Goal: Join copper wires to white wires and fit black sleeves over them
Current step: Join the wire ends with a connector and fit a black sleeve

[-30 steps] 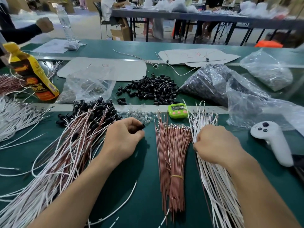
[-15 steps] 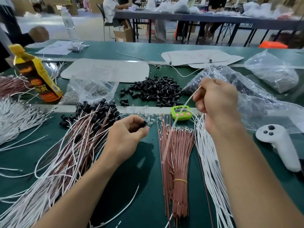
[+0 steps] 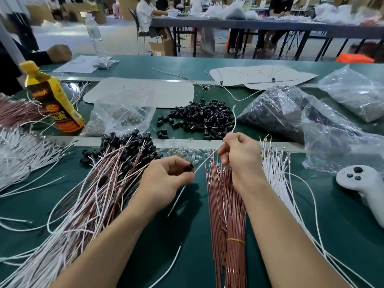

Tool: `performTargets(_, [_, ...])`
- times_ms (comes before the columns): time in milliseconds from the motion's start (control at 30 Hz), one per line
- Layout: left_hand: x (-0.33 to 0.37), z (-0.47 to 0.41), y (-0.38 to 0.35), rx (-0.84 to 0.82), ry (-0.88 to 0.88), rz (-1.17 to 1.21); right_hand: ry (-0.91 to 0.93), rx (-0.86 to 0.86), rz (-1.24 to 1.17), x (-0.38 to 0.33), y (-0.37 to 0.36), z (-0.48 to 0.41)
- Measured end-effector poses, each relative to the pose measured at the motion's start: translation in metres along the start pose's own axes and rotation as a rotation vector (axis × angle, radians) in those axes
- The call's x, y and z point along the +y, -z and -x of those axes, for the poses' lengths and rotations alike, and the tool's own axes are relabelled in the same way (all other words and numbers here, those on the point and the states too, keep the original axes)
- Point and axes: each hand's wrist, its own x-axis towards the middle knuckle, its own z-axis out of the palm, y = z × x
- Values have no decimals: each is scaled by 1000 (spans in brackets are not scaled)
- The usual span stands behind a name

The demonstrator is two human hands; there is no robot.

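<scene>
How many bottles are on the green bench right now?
2: a yellow-and-black bottle at the near left, and a clear plastic water bottle standing farther back. Bags may hide others.

A single head-worn wide-angle view, looking forward and down over the green table (image 3: 191,229), close on the left hand (image 3: 166,179) and right hand (image 3: 241,159) at centre, with the far work tables (image 3: 259,24) along the top edge.
</scene>
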Motion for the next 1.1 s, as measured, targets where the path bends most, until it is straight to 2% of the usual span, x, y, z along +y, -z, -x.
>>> performTargets(67, [-2,-1,-2,-9,-8,-86,-2,-27,-71,6,-1,1])
performTargets(133, [-3,-3,-2,30,-15,-79,-26,-155,-120,12,0,4])
performTargets(233, [-3,-5,-1,115,-27,25,-11,-448,108,21,-6,19])
performTargets(267, [-3,-5,0,136,-34,48,15,-491,197,23,-10,24])
performTargets(400, [-2,-4,4,132,-62,87,64,-422,199,26,-18,32])
performTargets(533, [1,-3,4,48,-92,146,46,-458,149,25,-15,35])
performTargets(667, [0,-3,3,6,-93,158,124,-362,153,27,-13,32])
performTargets(733, [-1,-4,3,-1,-77,173,139,-280,72,26,-9,28])
performTargets(900, [-5,-7,5,13,-28,192,201,-172,-150,20,-4,27])
performTargets(1100, [-6,-7,7,76,-18,145,355,-72,-146,12,0,32])
